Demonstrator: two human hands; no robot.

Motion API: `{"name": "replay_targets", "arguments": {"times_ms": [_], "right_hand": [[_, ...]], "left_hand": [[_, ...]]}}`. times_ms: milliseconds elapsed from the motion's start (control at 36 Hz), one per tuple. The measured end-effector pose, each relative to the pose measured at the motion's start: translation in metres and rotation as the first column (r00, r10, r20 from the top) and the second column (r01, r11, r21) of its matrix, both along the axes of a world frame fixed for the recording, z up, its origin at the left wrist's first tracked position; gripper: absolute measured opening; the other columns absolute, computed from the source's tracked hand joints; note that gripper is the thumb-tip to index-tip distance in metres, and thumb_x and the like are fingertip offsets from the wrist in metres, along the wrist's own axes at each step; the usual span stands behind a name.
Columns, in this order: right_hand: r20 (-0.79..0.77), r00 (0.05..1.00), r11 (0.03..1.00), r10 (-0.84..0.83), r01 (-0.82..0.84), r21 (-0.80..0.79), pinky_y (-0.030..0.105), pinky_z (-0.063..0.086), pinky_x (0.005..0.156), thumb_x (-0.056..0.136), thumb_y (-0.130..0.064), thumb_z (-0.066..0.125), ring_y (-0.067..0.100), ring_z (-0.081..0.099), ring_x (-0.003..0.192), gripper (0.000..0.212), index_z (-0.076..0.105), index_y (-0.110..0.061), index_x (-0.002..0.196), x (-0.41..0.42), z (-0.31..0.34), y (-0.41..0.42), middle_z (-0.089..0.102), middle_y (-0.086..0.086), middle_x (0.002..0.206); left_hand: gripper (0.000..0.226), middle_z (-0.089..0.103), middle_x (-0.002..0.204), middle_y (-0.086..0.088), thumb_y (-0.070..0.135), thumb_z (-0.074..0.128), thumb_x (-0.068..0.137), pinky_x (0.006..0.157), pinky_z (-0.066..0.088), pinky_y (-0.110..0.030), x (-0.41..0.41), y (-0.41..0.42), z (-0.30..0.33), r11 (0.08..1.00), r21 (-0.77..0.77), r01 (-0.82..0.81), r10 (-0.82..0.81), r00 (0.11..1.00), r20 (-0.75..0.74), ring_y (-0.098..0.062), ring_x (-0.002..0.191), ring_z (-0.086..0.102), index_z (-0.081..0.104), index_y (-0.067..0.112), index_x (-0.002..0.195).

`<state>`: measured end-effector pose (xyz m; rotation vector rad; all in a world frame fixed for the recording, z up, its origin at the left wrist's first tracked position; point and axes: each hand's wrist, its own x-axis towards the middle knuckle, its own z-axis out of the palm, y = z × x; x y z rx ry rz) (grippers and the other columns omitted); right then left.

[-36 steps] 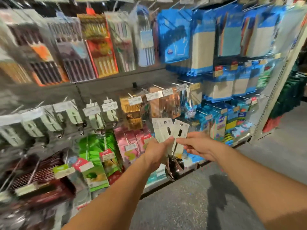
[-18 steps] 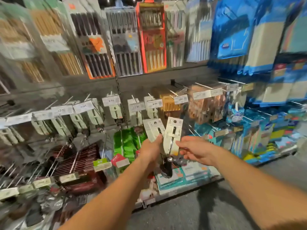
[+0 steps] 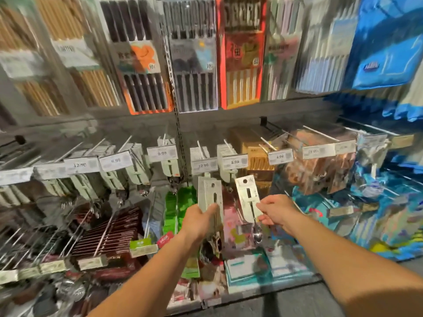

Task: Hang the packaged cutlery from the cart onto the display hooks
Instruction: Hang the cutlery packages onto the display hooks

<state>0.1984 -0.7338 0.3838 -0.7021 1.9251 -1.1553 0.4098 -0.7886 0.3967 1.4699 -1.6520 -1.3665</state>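
Note:
My left hand point(image 3: 199, 221) grips a small stack of carded spoons point(image 3: 210, 192), pale cards with a round hang hole, held upright in front of the shelf. My right hand point(image 3: 273, 212) pinches a single carded spoon point(image 3: 248, 197) by its lower edge; its steel bowl point(image 3: 257, 233) hangs below. The single card is apart from the stack, to its right. Both sit just below a row of display hooks point(image 3: 201, 148) carrying matching pale cutlery cards and price tags point(image 3: 203, 165). The cart is out of view.
Chopstick packs point(image 3: 192, 56) hang on the top row. Blue sponge and cloth packs point(image 3: 386, 49) fill the right. Lower left hooks point(image 3: 103, 236) hold dark red packs; green packs point(image 3: 180, 202) hang behind my left hand. Grey floor point(image 3: 297, 300) lies below.
The view swung left along the shelf. My right hand pulled one carded spoon away from the stack that my left hand holds, and both hands rose toward the hook row.

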Motion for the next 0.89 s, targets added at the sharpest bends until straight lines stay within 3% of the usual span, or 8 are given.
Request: {"name": "replay_targets", "arguments": {"times_ms": [83,278,472,556,694,750,806,889], "right_hand": [[0.018,1.0,1.0,0.005,-0.005,-0.003,0.031,0.061,0.063,0.094,-0.009,0.065,0.02,0.071,0.068,0.009,0.063,-0.012,0.086,-0.009,-0.006,-0.028,0.069,0.012,0.087],[0.081,0.994,0.997,0.068,-0.065,-0.036,0.03,0.06,0.073,0.096,-0.012,0.062,0.022,0.073,0.078,0.006,0.064,-0.009,0.091,-0.019,-0.016,-0.073,0.068,0.013,0.096],[0.042,0.982,0.98,0.183,-0.186,0.065,0.032,0.06,0.078,0.094,-0.008,0.064,0.024,0.074,0.086,0.012,0.06,-0.007,0.083,-0.03,-0.031,-0.081,0.069,0.016,0.104],[0.037,0.983,0.978,0.179,-0.182,0.101,0.027,0.06,0.067,0.095,-0.006,0.062,0.022,0.074,0.081,0.012,0.059,-0.005,0.083,-0.039,-0.033,-0.081,0.068,0.017,0.106],[0.034,0.981,0.981,0.191,-0.192,0.022,0.03,0.06,0.076,0.096,-0.009,0.061,0.021,0.074,0.083,0.014,0.06,-0.005,0.082,-0.042,-0.021,-0.09,0.069,0.018,0.103],[0.045,0.977,0.978,0.21,-0.21,-0.014,0.029,0.06,0.077,0.097,-0.012,0.06,0.02,0.074,0.084,0.01,0.06,-0.007,0.088,-0.036,-0.014,-0.095,0.069,0.016,0.102],[0.086,0.973,0.976,0.215,-0.21,-0.055,0.026,0.061,0.069,0.098,-0.014,0.058,0.021,0.073,0.079,0.009,0.055,-0.008,0.092,-0.029,-0.008,-0.099,0.066,0.013,0.094],[0.089,0.977,0.98,0.195,-0.189,-0.068,0.023,0.06,0.058,0.099,-0.015,0.057,0.02,0.071,0.072,0.007,0.054,-0.009,0.101,-0.022,-0.003,-0.1,0.063,0.008,0.084]], "left_hand": [[0.046,0.069,0.072,-0.024,0.052,0.06,0.089,0.044,0.032,-0.023,-0.01,-0.02,-0.004,0.999,0.023,0.039,-0.04,0.999,0.017,-0.019,0.052,0.05,0.062,0.009,0.073],[0.028,0.071,0.077,-0.017,0.026,0.057,0.1,0.034,0.035,-0.014,-0.032,-0.037,-0.008,0.992,0.084,0.09,-0.087,0.995,-0.048,-0.009,0.04,0.058,0.064,0.01,0.078],[0.041,0.068,0.075,-0.021,0.025,0.057,0.1,0.032,0.032,-0.014,-0.041,-0.045,-0.01,0.992,0.084,0.093,-0.092,0.996,-0.018,-0.006,0.035,0.057,0.054,0.009,0.062],[0.037,0.073,0.084,-0.026,0.028,0.057,0.1,0.033,0.034,-0.016,-0.041,-0.048,-0.008,0.989,0.101,0.112,-0.111,0.994,-0.009,-0.006,0.037,0.059,0.06,0.001,0.076],[0.034,0.072,0.079,-0.019,0.028,0.056,0.1,0.034,0.036,-0.014,-0.043,-0.054,-0.009,0.987,0.103,0.124,-0.124,0.992,-0.007,-0.004,0.035,0.056,0.053,0.007,0.073],[0.039,0.066,0.056,-0.004,0.027,0.054,0.101,0.035,0.038,-0.014,-0.045,-0.055,-0.011,0.986,0.103,0.128,-0.129,0.992,0.006,-0.002,0.028,0.048,0.047,0.009,0.067],[0.044,0.043,0.029,0.008,0.024,0.053,0.102,0.038,0.042,-0.013,-0.046,-0.054,-0.011,0.989,0.094,0.111,-0.114,0.993,0.027,-0.002,0.023,0.041,0.038,0.014,0.061],[0.046,0.036,0.03,0.008,0.024,0.054,0.101,0.036,0.037,-0.012,-0.045,-0.056,-0.015,0.993,0.062,0.098,-0.1,0.994,0.033,-0.001,0.021,0.037,0.036,0.015,0.06]]}}
